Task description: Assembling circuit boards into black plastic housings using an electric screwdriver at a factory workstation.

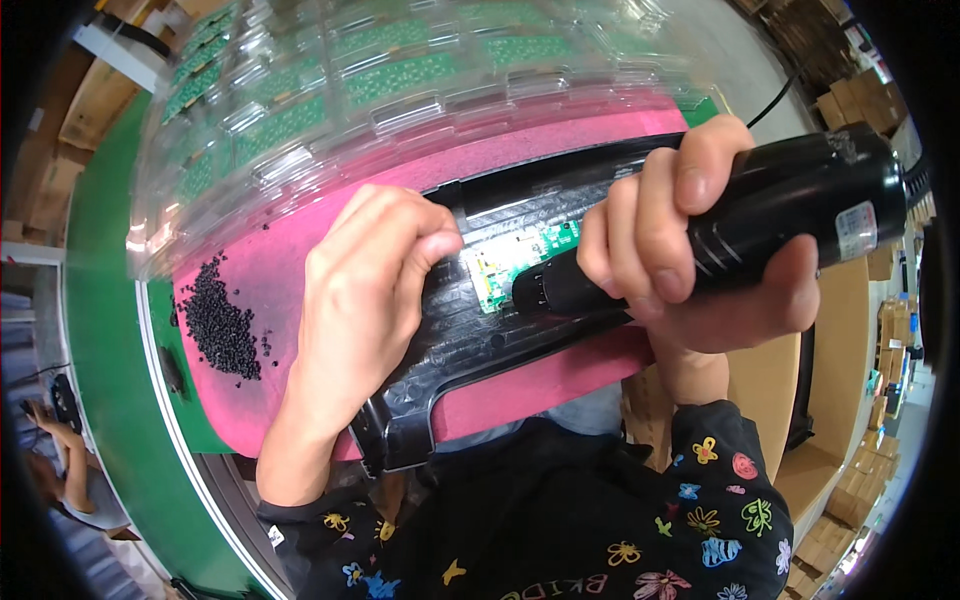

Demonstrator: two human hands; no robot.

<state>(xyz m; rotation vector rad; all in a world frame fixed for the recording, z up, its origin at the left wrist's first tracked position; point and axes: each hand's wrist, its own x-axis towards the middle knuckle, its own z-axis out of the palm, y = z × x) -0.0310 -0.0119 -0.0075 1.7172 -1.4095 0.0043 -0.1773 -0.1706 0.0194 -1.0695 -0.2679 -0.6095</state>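
Observation:
My right hand (665,240) is wrapped round a black electric screwdriver (790,195), held slanting with its tip end toward the left. The tip end sits over a green circuit board (492,278), hiding part of it. That board lies in a long black plastic housing (460,335). My left hand (360,280) is closed, fingers curled, over the left part of the housing beside the board. What its fingertips hold, if anything, is hidden from this view.
A pink mat (270,270) lies under the housing on a green table (105,300). Small black screws (220,325) are heaped at the mat's left. Stacked clear plastic trays (390,90) of green boards stand behind. An open cardboard box (835,350) is at right; another person (75,480) sits far left.

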